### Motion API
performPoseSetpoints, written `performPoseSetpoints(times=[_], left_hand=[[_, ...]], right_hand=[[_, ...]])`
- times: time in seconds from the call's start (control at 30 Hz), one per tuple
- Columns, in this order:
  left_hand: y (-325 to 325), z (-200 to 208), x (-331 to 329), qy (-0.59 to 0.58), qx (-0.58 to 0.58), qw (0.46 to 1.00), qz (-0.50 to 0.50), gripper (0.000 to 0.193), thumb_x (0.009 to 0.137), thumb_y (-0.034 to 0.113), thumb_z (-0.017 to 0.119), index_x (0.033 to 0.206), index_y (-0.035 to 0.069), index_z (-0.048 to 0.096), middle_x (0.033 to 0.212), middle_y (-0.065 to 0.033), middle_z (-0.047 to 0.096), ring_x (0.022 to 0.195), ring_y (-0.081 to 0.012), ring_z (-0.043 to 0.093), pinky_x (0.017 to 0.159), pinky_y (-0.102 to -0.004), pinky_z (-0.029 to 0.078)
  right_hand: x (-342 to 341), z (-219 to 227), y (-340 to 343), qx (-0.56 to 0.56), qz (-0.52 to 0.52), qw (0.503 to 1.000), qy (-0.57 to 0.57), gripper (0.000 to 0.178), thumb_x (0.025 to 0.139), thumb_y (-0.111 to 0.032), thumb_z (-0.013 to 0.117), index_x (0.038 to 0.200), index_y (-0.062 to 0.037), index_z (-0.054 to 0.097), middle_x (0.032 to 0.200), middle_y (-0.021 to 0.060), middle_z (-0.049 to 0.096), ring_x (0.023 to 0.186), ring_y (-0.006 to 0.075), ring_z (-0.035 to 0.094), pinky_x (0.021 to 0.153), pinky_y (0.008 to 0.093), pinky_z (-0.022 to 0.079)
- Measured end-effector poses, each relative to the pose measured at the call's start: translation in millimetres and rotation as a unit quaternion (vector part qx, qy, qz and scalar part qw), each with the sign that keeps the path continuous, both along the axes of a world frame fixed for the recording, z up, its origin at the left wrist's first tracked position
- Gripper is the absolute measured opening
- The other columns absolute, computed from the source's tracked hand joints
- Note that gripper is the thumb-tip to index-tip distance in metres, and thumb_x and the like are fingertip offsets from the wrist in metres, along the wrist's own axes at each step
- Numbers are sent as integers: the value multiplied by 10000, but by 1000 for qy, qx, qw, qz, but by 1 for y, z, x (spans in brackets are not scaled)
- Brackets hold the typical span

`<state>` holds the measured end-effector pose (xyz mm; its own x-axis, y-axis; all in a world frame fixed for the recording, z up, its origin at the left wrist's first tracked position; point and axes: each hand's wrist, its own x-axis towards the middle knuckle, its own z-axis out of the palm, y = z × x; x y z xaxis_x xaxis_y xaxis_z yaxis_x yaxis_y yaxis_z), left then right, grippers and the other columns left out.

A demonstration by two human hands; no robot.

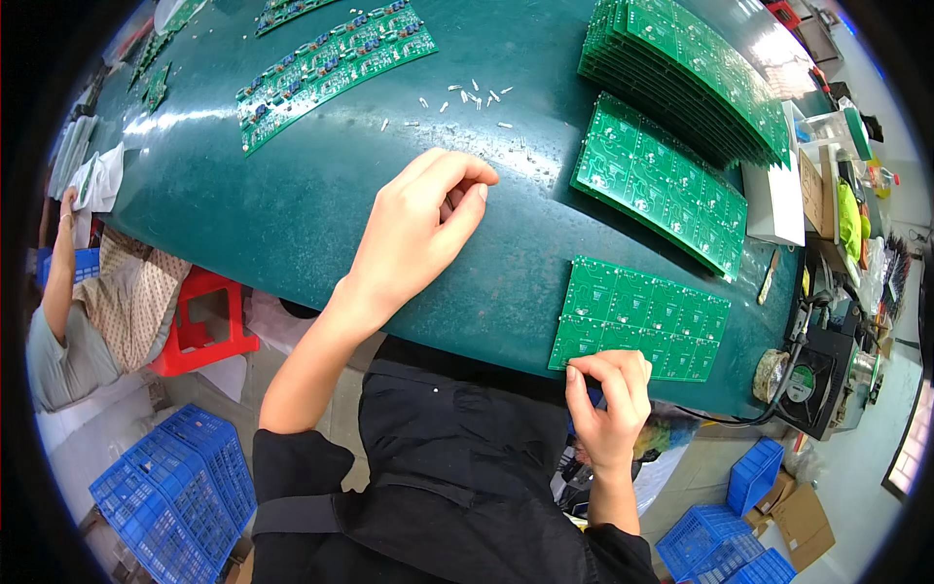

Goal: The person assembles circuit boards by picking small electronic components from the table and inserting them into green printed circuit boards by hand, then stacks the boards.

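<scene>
Green surfacing covers the table (292, 214), whose near edge runs right across the person's front. Toward its far right corner rises the tall stack (686, 73) of boards, its layers showing as a row of close edges; I'd guess it stands out there to be clear of the elbows. Just nearer, by the right edge, lies the low stack (657, 180), probably kept aside to leave the middle free. Out toward the far left is a filled board (336, 78), crowded with parts, set well apart from the stacks, perhaps so the two kinds don't mix.

One single board (642, 316) lies flat at the near edge, right of the middle, seemingly put there for easy reach. The left hand (418, 214) hangs over the table's middle, fingers curled, thumb tip near the forefinger; I can't tell whether anything sits inside that curl. The right hand (618, 394) is at the single board's near left corner, thumb and forefinger bent together as if pinching; whether on the rim or something tiny, I can't tell. Smallest are the loose pins (477, 99) beyond the left hand, likely scattered so fingertips can lift them singly.
</scene>
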<state>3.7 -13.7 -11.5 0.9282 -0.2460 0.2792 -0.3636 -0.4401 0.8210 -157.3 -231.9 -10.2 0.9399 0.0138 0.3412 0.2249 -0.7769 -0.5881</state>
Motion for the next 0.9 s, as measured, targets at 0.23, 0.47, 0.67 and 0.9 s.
performPoseSetpoints(times=[0.23,0.47,0.67,0.9], left_hand=[[3,4,-19,166,-125,977,-37,115,912,54,649,1021,26,671,981,-62,678,869,-128,664,743,-277,547],[2,15,-38,264,-171,945,-92,127,958,63,644,1065,-6,646,995,-55,666,919,-112,652,807,-252,529],[-7,19,-49,351,-225,900,-131,146,964,38,624,1089,-36,639,1025,-98,685,920,-143,673,825,-279,558],[-32,11,-74,491,-323,775,-231,204,978,30,618,1170,-18,570,1001,-124,699,894,-137,678,803,-273,569]], right_hand=[[-1,-1,2,-21,-3,1000,-6,248,689,10,792,888,-86,679,815,29,614,755,220,587,731,366,399],[-3,-2,4,-51,15,998,-27,260,694,14,807,894,-79,670,810,28,596,746,218,576,755,373,410],[-4,0,2,-44,19,999,-4,254,712,18,801,911,-78,676,823,33,612,756,219,588,770,373,417],[-3,21,-13,161,-32,985,55,221,770,30,765,982,-6,713,881,109,666,810,234,632,742,319,501]])
